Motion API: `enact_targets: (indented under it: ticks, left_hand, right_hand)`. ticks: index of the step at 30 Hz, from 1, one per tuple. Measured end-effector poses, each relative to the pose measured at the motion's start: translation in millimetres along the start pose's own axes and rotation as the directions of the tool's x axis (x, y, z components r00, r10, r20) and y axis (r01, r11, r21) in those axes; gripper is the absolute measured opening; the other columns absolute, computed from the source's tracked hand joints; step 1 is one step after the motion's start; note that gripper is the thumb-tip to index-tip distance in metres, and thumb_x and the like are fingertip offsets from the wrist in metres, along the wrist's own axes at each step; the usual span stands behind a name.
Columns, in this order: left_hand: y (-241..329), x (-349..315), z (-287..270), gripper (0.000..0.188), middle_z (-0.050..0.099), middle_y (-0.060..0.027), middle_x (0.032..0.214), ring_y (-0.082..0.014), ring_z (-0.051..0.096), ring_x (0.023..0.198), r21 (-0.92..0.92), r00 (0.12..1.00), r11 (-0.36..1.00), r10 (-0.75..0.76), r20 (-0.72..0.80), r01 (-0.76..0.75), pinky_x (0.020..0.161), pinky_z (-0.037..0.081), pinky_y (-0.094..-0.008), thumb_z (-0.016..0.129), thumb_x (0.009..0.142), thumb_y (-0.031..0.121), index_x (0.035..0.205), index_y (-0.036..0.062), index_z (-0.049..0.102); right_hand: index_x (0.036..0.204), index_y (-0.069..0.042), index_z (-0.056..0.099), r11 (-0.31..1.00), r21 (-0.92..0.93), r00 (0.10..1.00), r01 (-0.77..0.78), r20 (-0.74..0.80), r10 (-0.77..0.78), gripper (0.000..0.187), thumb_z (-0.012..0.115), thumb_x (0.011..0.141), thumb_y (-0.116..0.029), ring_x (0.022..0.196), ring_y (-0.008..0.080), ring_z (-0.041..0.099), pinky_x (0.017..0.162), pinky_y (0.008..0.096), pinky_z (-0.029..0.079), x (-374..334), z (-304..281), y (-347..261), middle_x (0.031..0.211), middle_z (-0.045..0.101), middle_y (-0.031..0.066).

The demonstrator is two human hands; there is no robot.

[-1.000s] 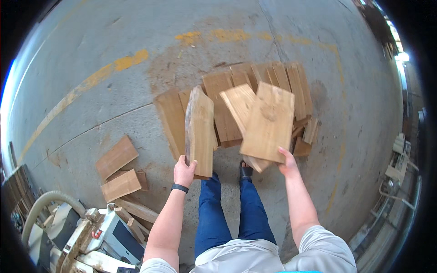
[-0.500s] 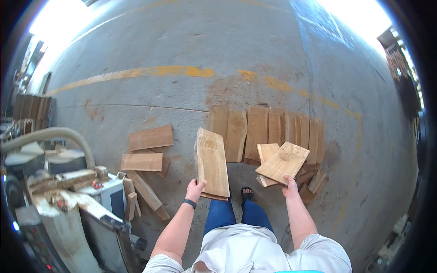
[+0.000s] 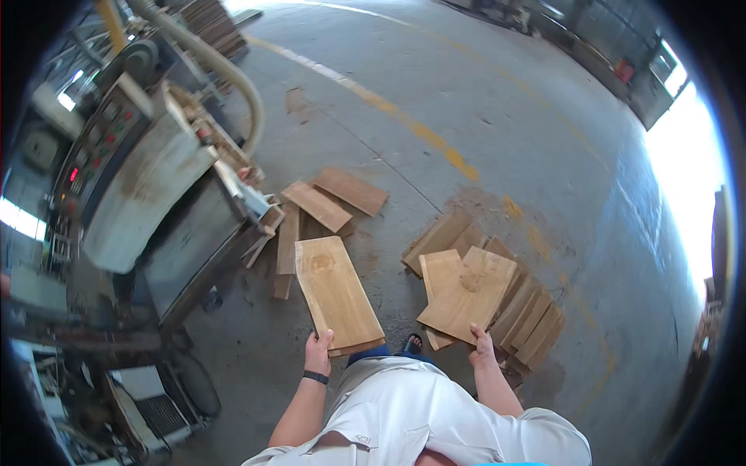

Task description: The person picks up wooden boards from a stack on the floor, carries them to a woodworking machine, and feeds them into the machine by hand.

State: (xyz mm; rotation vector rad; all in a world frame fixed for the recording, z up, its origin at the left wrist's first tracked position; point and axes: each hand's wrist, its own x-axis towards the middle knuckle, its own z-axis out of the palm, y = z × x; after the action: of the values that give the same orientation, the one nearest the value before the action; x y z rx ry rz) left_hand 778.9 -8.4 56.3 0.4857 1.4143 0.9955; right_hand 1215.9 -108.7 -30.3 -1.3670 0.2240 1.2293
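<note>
My left hand (image 3: 319,352), with a dark band on its wrist, grips the near end of a long wooden board (image 3: 336,293). A second board's edge shows beneath it, so the hand seems to hold a small stack. On the other side, my right hand (image 3: 482,344) is closed on the corner of a wooden board (image 3: 472,293) with a round knot. Another pale board (image 3: 437,273) lies crosswise under that one. Both loads are held up in front of me, apart from each other. The thumbs rest on top, while the other fingers are mostly hidden below the wood.
Several boards (image 3: 528,314) lie side by side on the floor at the right, partly behind my right load. More loose boards (image 3: 350,190) are scattered beyond my left hand. A machine (image 3: 144,186) with a control panel and a thick hose (image 3: 225,66) stands at the left.
My view has swung to the left, bringing the machine nearer the middle and shifting the floor boards. Both hands keep their boards; the left load now tilts the other way.
</note>
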Motion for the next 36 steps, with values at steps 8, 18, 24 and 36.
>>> enact_targets:
  ticks: [8, 18, 24, 36]
  left_hand:
    - [46, -81, -140, 0.045, 0.064, -0.0093, 0.120, -0.0200, 0.063, 0.107, -0.209, 0.964, 0.959, 0.144, -0.225, -0.192, 0.097, 0.049, -0.0335, 0.070, 0.091, 0.016, 0.128, -0.0027, 0.054]
    - [94, -121, -323, 0.047, 0.063, -0.0101, 0.122, -0.0204, 0.061, 0.112, -0.182, 0.882, 0.898, 0.325, -0.342, -0.401, 0.100, 0.046, -0.0329, 0.071, 0.091, 0.019, 0.129, -0.0026, 0.054]
    - [129, -98, -404, 0.051, 0.060, -0.0114, 0.128, -0.0202, 0.058, 0.117, -0.202, 0.872, 0.897, 0.295, -0.390, -0.394, 0.103, 0.044, -0.0336, 0.071, 0.091, 0.020, 0.132, -0.0029, 0.052]
    - [183, 19, -492, 0.073, 0.057, -0.0091, 0.131, -0.0239, 0.056, 0.121, -0.349, 0.906, 0.882, 0.171, -0.386, -0.315, 0.103, 0.045, -0.0369, 0.080, 0.084, 0.032, 0.141, 0.0015, 0.046]
  right_hand:
    - [0.133, -0.010, 0.054, 0.995, -0.099, 0.889, 0.013, 0.456, 0.034, 0.054, 0.075, 0.084, -0.016, 0.110, 0.0191, 0.064, 0.095, 0.0353, 0.053, -76, 158, 40, 0.119, 0.066, 0.0035]
    - [0.131, -0.012, 0.055, 0.984, -0.175, 0.758, 0.022, 0.645, 0.098, 0.053, 0.077, 0.083, -0.019, 0.113, 0.0195, 0.061, 0.096, 0.0350, 0.050, -170, 363, 148, 0.123, 0.064, 0.0012]
    - [0.130, -0.012, 0.055, 0.961, -0.277, 0.749, -0.013, 0.634, 0.192, 0.053, 0.078, 0.083, -0.021, 0.114, 0.0198, 0.059, 0.097, 0.0361, 0.049, -195, 467, 208, 0.121, 0.063, 0.0034]
    - [0.128, -0.015, 0.053, 0.937, -0.348, 0.755, -0.043, 0.602, 0.258, 0.048, 0.076, 0.086, -0.020, 0.101, 0.0169, 0.064, 0.081, 0.0313, 0.055, -156, 619, 296, 0.117, 0.064, 0.0017]
